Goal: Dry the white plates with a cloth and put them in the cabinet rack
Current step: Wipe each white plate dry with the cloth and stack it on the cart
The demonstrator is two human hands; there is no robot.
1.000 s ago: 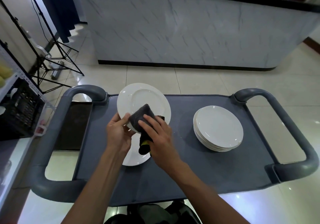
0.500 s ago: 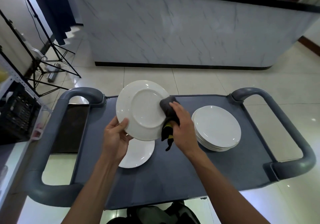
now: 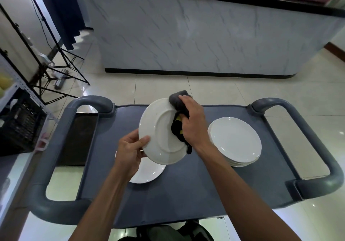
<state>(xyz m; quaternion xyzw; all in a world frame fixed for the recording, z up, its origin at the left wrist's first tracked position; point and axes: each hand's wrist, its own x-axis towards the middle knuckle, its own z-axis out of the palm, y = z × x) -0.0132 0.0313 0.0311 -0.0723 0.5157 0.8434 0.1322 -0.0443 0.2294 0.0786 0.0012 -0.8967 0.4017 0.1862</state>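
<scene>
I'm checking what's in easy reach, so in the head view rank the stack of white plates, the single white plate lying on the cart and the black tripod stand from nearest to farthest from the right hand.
From the right hand:
1. Stack of white plates, just to its right on the cart.
2. Single white plate lying on the cart, lower left, under the held plate.
3. Black tripod stand, far left on the floor.

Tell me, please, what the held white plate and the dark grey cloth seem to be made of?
The held white plate looks like glazed ceramic: smooth, glossy, with a raised foot ring and light glints. The dark grey cloth looks like soft, matte fabric, perhaps microfibre: it bunches and folds under the right hand.
</scene>
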